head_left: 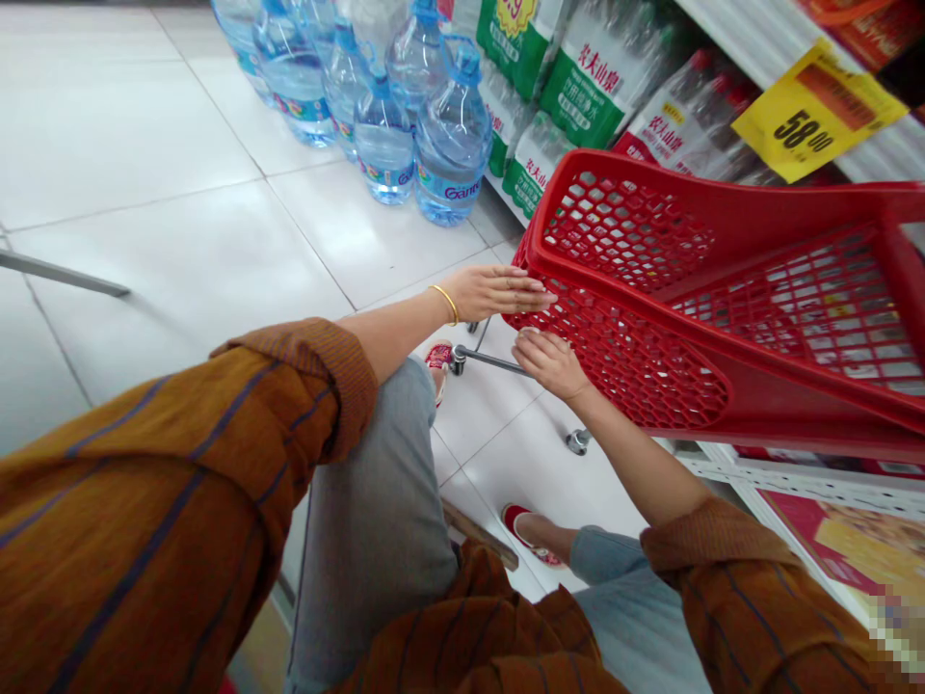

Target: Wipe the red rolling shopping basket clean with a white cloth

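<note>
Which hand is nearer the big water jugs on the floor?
Left. The left hand lies flat on the end rim of the red basket, toward the water jugs; the right hand touches its mesh lower down, farther away.

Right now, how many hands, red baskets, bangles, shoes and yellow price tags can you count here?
hands: 2, left hand and right hand
red basket: 1
gold bangle: 1
red shoes: 2
yellow price tag: 1
total: 7
</note>
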Motion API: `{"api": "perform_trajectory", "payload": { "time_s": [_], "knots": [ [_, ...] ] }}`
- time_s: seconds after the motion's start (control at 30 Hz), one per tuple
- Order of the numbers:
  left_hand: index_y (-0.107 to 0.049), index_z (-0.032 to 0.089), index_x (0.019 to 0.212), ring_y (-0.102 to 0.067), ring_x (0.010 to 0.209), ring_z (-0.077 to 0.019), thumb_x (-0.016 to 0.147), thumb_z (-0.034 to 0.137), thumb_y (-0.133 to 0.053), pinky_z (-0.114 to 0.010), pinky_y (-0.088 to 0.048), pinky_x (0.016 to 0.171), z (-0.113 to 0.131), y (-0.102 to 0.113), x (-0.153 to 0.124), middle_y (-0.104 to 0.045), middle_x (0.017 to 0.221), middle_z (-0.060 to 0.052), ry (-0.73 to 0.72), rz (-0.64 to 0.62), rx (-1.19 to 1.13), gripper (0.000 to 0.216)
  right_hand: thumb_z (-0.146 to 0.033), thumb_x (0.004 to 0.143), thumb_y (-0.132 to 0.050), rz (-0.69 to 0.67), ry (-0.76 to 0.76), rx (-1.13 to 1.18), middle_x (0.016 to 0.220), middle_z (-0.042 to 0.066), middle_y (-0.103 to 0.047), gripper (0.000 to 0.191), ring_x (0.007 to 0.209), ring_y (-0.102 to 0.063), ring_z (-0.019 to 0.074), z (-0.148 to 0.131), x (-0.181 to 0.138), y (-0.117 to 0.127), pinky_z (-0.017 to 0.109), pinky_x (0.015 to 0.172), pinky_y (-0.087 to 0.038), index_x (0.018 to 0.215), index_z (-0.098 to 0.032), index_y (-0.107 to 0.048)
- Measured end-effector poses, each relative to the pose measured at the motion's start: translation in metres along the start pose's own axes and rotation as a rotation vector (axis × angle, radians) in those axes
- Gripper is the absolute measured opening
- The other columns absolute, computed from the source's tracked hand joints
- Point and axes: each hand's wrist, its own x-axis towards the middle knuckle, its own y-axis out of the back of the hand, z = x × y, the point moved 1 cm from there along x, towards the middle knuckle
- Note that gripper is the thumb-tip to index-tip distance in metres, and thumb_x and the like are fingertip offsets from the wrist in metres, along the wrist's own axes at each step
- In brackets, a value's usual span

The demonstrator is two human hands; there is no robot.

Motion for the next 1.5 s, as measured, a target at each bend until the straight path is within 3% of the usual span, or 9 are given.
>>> {"api": "perform_trajectory", "payload": {
  "time_s": [0.23, 0.37, 0.5, 0.63, 0.83, 1.07, 1.37, 1.5],
  "knots": [
    [-0.03, 0.028, 0.145, -0.025, 0.142, -0.0099, 0.093, 0.01, -0.029, -0.032, -0.018, 0.119, -0.008, 0.003, -0.002, -0.039, 0.15, 0.005, 0.063, 0.109, 0.034, 0.056, -0.021, 0.094, -0.052, 0.156, -0.141, -0.154, 0.114, 0.002, -0.068, 0.025, 0.113, -0.054, 0.0175, 0.016, 0.009, 0.041, 0.033, 0.095, -0.035, 0.113, -0.03, -0.064],
    [-0.034, 0.027, 0.144, -0.028, 0.141, -0.0123, 0.093, 0.01, -0.029, -0.035, -0.021, 0.119, -0.011, 0.002, -0.002, -0.042, 0.148, 0.003, 0.089, 0.107, 0.037, 0.054, -0.023, 0.094, -0.052, 0.234, -0.189, -0.156, 0.114, 0.002, -0.067, 0.029, 0.114, -0.054, 0.0175, 0.029, 0.015, 0.06, 0.034, 0.096, -0.038, 0.119, -0.034, -0.06],
    [-0.036, 0.025, 0.143, -0.031, 0.14, -0.0117, 0.093, 0.01, -0.03, -0.034, -0.021, 0.118, -0.012, 0.0, -0.004, -0.043, 0.148, 0.002, 0.113, 0.157, 0.023, 0.052, -0.024, 0.093, -0.053, 0.361, -0.25, -0.105, 0.115, 0.006, -0.064, 0.028, 0.116, -0.054, 0.0204, 0.039, 0.024, 0.071, 0.038, 0.097, -0.044, 0.12, -0.029, -0.059],
    [-0.04, 0.026, 0.14, -0.034, 0.138, -0.0086, 0.094, 0.013, -0.034, -0.028, -0.022, 0.118, -0.014, -0.005, -0.005, -0.049, 0.144, 0.004, 0.104, 0.237, -0.013, 0.049, -0.026, 0.095, -0.048, 0.456, -0.303, -0.116, 0.125, 0.01, -0.058, 0.03, 0.124, -0.051, 0.0242, 0.039, 0.042, 0.077, 0.044, 0.101, -0.045, 0.124, -0.022, -0.056],
    [-0.038, 0.025, 0.141, -0.027, 0.14, -0.008, 0.098, 0.022, -0.031, -0.033, -0.019, 0.12, -0.023, -0.016, -0.009, -0.048, 0.144, 0.004, 0.115, 0.186, -0.033, 0.043, -0.019, 0.096, -0.046, 0.501, -0.252, -0.127, 0.132, 0.002, -0.055, 0.044, 0.135, -0.04, 0.0169, 0.027, 0.055, 0.059, 0.037, 0.109, -0.042, 0.138, -0.031, -0.041],
    [-0.033, 0.025, 0.144, -0.03, 0.14, -0.0086, 0.097, 0.022, -0.033, -0.032, -0.022, 0.12, -0.024, -0.024, -0.008, -0.043, 0.148, 0.003, 0.085, 0.194, -0.054, 0.047, -0.023, 0.098, -0.041, 0.364, -0.356, 0.014, 0.126, 0.002, -0.061, 0.034, 0.127, -0.05, 0.0153, 0.019, 0.039, 0.025, 0.035, 0.111, -0.039, 0.129, -0.029, -0.055],
    [-0.026, 0.021, 0.148, -0.02, 0.143, -0.0078, 0.097, 0.015, -0.027, -0.027, -0.012, 0.121, -0.022, -0.025, -0.008, -0.035, 0.153, 0.003, 0.05, 0.213, -0.032, 0.051, -0.021, 0.098, -0.04, 0.169, -0.271, -0.12, 0.124, 0.003, -0.064, 0.034, 0.124, -0.052, 0.0154, 0.001, 0.021, 0.001, 0.033, 0.11, -0.036, 0.127, -0.028, -0.058],
    [-0.026, 0.021, 0.148, -0.02, 0.143, -0.0082, 0.098, 0.018, -0.027, -0.027, -0.011, 0.121, -0.022, -0.026, -0.008, -0.037, 0.152, 0.002, 0.049, 0.217, -0.061, 0.049, -0.018, 0.098, -0.041, 0.078, -0.218, -0.056, 0.122, 0.005, -0.066, 0.032, 0.123, -0.052, 0.0167, -0.004, 0.018, -0.006, 0.034, 0.104, -0.04, 0.122, -0.025, -0.061]
  ]
}}
